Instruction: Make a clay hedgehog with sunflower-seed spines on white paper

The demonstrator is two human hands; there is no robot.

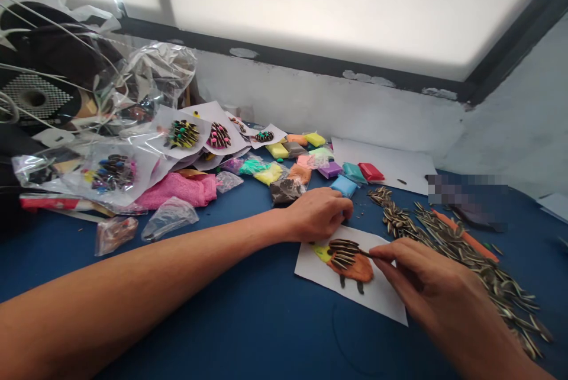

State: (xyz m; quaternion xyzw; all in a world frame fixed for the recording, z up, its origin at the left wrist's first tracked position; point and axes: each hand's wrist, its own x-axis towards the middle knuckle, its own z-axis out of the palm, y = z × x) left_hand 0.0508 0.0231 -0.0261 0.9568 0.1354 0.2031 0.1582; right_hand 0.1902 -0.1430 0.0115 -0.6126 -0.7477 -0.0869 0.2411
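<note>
A white paper card (313,267) lies on the blue table, bearing a hedgehog-like clay picture. Its body is orange-brown clay (361,270), with a yellow head (322,254) and two dark legs. Rows of striped sunflower seeds (344,247) are stuck over the upper body. My right hand (421,276) pinches a single sunflower seed (364,254) by its end, at the right side of the body. At the card's top edge rests my left hand (319,212), its fingers curled down; what they hold, if anything, is hidden.
Loose sunflower seeds (492,273) spread along the right, with an orange stick-like tool (465,235) among them. Colored clay packs (331,170) lie behind my left hand. Finished-looking seed pictures (184,133), a pink cloth (181,189) and plastic bags (171,218) crowd the left.
</note>
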